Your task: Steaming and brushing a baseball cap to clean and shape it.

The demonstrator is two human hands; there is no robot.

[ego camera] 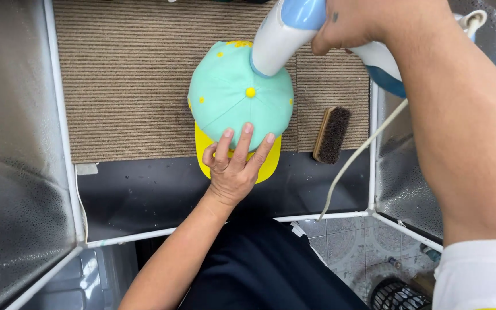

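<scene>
A mint-green cap (233, 97) with a yellow brim and yellow top button sits crown-up in the middle of the desk (144, 183), half on a ribbed beige mat (127, 74). The left hand (233, 163) lies flat on the cap's front edge and brim, fingers spread, its grip open and merely pressing. The right hand (368, 23) has its grip wrapped around a white and blue handheld steamer (285, 34), whose nozzle touches the crown just right of the button. Its white cord (357, 158) trails down to the right. 1 dark-bristled wooden brush (332, 135) lies just right of the cap, apart from it
</scene>
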